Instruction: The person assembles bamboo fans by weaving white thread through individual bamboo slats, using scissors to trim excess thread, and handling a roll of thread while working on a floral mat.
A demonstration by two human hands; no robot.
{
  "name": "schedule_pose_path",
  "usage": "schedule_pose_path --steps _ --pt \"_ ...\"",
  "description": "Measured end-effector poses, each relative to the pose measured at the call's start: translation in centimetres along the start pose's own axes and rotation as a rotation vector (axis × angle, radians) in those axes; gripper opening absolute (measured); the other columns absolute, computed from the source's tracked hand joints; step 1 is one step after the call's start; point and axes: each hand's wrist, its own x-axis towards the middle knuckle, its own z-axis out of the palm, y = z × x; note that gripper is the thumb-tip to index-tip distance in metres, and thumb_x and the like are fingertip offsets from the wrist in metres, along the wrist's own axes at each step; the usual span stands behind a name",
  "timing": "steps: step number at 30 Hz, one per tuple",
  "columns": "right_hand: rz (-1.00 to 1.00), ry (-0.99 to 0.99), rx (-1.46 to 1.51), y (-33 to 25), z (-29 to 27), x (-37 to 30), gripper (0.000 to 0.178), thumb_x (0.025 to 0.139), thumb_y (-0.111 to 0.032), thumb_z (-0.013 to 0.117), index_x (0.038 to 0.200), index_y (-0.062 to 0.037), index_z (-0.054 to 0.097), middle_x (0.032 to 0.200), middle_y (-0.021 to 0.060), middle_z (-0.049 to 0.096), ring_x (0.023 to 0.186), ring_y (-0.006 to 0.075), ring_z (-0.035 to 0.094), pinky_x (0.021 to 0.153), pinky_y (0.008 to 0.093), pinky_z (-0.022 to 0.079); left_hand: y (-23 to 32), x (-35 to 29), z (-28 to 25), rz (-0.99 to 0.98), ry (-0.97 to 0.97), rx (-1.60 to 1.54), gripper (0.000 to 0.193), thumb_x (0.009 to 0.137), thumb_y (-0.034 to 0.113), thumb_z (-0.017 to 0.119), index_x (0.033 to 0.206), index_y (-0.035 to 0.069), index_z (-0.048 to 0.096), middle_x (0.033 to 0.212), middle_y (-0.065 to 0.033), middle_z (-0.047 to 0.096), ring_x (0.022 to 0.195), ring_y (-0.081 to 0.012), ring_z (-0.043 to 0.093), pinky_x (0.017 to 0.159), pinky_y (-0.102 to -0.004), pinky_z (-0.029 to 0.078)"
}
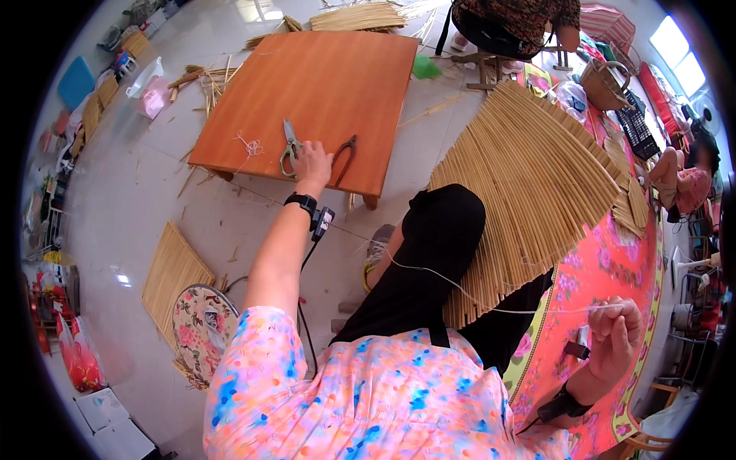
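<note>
At the near edge of a low wooden table [337, 84], my left hand [311, 165] is closed over one handle of green-handled scissors [289, 138], which lie flat on the tabletop. Part of the handle is hidden under the fingers. Just right of that hand lies a pair of dark pincers [347, 159]. Out at the right, my right hand [616, 333] pinches a white cord [529, 311]. The cord runs left across a fan-shaped panel of bound straw-coloured stalks [529, 192], which rests on my lap and right leg.
A small tangle of white thread [251, 146] sits on the table's left part. A round floral cushion [205, 326] and a woven panel [175, 276] are on the floor at left. A red floral mat [613, 268] spreads at right. Other people sit at the back and far right.
</note>
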Motion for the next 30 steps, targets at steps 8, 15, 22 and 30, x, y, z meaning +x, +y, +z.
schedule_pose_path --steps 8,15,22,30 --pt "-0.015 -0.040 -0.011 -0.7 0.3 0.1 0.016 0.091 -0.013 0.057 0.093 0.0022 0.057 0.069 0.0042 0.048 0.057 0.0099 0.041 0.052 0.0238 0.032 1.7 -1.0 1.6 -0.201 0.173 0.066 0.049 0.081 0.040 0.065 0.113 0.006 0.051 0.125 -0.0166 0.046 0.113 -0.0310 0.048 0.082 -0.0475 0.046" --pt "0.067 0.094 -0.024 0.1 -0.5 -1.2 0.010 0.089 -0.005 0.054 0.093 0.0036 0.057 0.071 0.0031 0.051 0.057 0.0078 0.041 0.054 0.0229 0.034 -4.0 1.7 1.8 -0.368 0.007 -0.172 0.049 0.075 0.040 0.070 0.102 0.000 0.059 0.101 -0.0208 0.063 0.097 -0.0353 0.062 0.082 -0.0440 0.050" --pt "0.267 0.031 0.004 0.6 2.9 1.7 0.012 0.087 -0.006 0.059 0.093 0.0029 0.065 0.073 0.0028 0.059 0.063 0.0076 0.051 0.058 0.0206 0.041 -9.6 3.8 3.7 -0.404 -0.394 -1.105 0.023 0.072 0.026 0.068 0.085 0.007 0.065 0.069 -0.0047 0.063 0.059 -0.0153 0.060 0.049 -0.0313 0.045" --pt "0.339 -0.097 0.167 2.7 4.8 2.2 0.015 0.090 -0.010 0.060 0.099 0.0012 0.065 0.076 -0.0006 0.059 0.068 0.0056 0.051 0.061 0.0194 0.042 6.5 -8.1 -14.6 0.151 -0.701 -1.952 0.043 0.081 0.023 0.071 0.113 0.003 0.053 0.088 -0.0071 0.062 0.087 -0.0192 0.062 0.076 -0.0285 0.051"
